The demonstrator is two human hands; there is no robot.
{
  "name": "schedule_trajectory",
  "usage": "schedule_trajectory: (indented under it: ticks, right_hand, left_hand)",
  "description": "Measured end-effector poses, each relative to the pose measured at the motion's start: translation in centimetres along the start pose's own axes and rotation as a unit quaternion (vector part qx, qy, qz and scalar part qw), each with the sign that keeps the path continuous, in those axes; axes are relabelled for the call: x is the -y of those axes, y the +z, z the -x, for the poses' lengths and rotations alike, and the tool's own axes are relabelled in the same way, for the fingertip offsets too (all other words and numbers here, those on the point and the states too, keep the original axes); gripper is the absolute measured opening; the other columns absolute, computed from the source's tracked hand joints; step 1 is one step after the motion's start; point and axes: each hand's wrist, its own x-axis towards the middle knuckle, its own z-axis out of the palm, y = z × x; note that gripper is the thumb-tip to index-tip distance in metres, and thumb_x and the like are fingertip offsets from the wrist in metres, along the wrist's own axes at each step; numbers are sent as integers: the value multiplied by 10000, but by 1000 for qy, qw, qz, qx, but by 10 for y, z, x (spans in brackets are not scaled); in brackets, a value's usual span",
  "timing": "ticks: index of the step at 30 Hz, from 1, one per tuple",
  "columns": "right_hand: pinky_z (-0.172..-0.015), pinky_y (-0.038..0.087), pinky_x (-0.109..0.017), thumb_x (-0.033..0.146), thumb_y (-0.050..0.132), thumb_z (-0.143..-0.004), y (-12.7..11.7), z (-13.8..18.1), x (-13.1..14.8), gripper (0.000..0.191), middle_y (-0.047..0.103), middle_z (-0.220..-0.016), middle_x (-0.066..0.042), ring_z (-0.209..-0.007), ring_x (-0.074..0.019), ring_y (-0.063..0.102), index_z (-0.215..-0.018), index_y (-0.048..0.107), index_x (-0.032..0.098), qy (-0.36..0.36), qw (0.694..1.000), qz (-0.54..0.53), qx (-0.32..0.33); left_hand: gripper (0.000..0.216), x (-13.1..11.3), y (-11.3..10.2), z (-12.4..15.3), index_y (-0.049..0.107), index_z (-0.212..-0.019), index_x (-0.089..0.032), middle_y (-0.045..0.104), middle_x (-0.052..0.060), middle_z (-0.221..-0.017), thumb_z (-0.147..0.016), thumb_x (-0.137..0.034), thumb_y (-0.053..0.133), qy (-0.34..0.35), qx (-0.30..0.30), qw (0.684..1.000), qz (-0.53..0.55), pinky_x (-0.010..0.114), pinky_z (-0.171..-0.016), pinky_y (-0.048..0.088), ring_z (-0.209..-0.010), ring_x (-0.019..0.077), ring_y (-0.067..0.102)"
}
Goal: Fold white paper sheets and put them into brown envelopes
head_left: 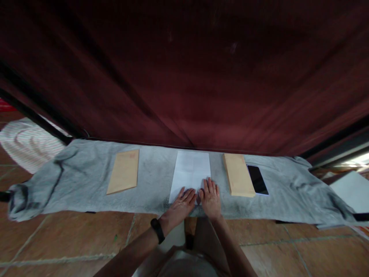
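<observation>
A white sheet of paper [190, 171] lies on a grey cloth [80, 177] spread over the floor. My left hand [180, 207] rests flat on the sheet's near left corner, fingers stretched out, a black band on its wrist. Beside it my right hand [210, 199] lies flat on the near right part of the sheet, fingers spread. Neither hand holds anything. A brown envelope [123, 171] lies to the left of the sheet. A stack of brown envelopes [238, 175] lies to its right.
A black phone [257, 179] lies next to the right stack. A dark red curtain [184, 77] hangs behind the cloth. Brown floor tiles [72, 238] run along the near side. A striped fabric [29, 142] sits far left, a white sheet [353, 190] far right.
</observation>
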Motion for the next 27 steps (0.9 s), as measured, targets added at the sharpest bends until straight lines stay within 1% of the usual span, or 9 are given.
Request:
schedule_trajectory:
  ticks: [6, 9, 12, 14, 16, 19, 21, 24, 27]
  right_hand:
    - [-1170, 305, -562, 312, 371, -1049, 0, -7, 8, 504, 391, -1587, -197, -1479, -332, 335, -1506, 419, 104, 1, 999, -33, -29]
    - [-1177, 334, -518, 281, 369, -1044, 2, -11, 19, 517, 351, -1610, -195, -1507, -304, 294, -1526, 387, 95, -18, 997, -71, -26]
    - [-1183, 347, -473, 236, 345, -1043, 4, -13, 25, 501, 387, -1592, -191, -1506, -269, 308, -1516, 412, 86, -32, 996, -87, -2]
    - [-1190, 332, -470, 232, 341, -1043, 5, -13, 27, 497, 411, -1583, -172, -1494, -261, 334, -1516, 428, 108, -34, 996, -77, 10]
    - [-1202, 303, -472, 250, 362, -1040, 5, -12, 28, 499, 407, -1591, -146, -1483, -263, 354, -1522, 435, 142, -30, 998, -59, 12]
    - [-1226, 236, -480, 229, 387, -1021, 5, -10, 30, 509, 388, -1603, -119, -1481, -261, 358, -1523, 444, 171, -26, 999, -34, 10]
    - [-1235, 200, -495, 201, 401, -1002, 6, -9, 32, 522, 395, -1597, -120, -1483, -264, 356, -1521, 447, 171, -21, 999, -22, 11]
    - [-1225, 206, -527, 190, 407, -993, 7, -9, 34, 522, 419, -1579, -124, -1472, -279, 377, -1511, 465, 183, -8, 1000, -18, 13]
    - [-1211, 228, -545, 220, 391, -1014, 8, -11, 34, 489, 427, -1576, -119, -1462, -288, 394, -1492, 494, 199, -2, 1000, -22, 20]
  left_hand:
    - [423, 1, 4, -1, 551, -1378, -160, 530, 143, -1497, -986, -108, 400, -10, 6, 1000, 17, 500, -1216, 294, -1420, 242, 462]
    - [406, -1, -2, -3, 595, -1327, -182, 581, 125, -1445, -963, -94, 437, -33, -6, 998, 54, 489, -1218, 290, -1388, 233, 496]
    - [334, 2, -10, -7, 630, -1270, -200, 646, 104, -1353, -970, -168, 486, -47, -25, 992, 117, 460, -1186, 352, -1304, 225, 565]
    - [297, 6, -14, -12, 659, -1207, -200, 695, 87, -1260, -988, -191, 458, -70, -40, 985, 155, 420, -1143, 413, -1205, 205, 623]
    - [327, 12, -15, -20, 661, -1208, -188, 704, 92, -1244, -1004, -185, 405, -109, -65, 977, 169, 402, -1118, 443, -1181, 196, 633]
    - [414, 19, -8, -39, 556, -1384, -143, 592, 137, -1432, -1026, -247, 377, -147, -94, 974, 144, 448, -1167, 394, -1362, 229, 515]
    - [478, 22, 0, -54, 476, -1465, -131, 485, 144, -1539, -1038, -317, 369, -155, -91, 976, 121, 487, -1200, 339, -1461, 254, 397]
    - [534, 28, 11, -69, 455, -1485, -139, 415, 143, -1589, -1040, -421, 369, -179, -73, 977, 86, 520, -1221, 280, -1506, 279, 317]
    - [582, 36, 18, -71, 428, -1505, -127, 373, 149, -1612, -1036, -467, 367, -187, -55, 979, 59, 493, -1240, 243, -1522, 265, 284]
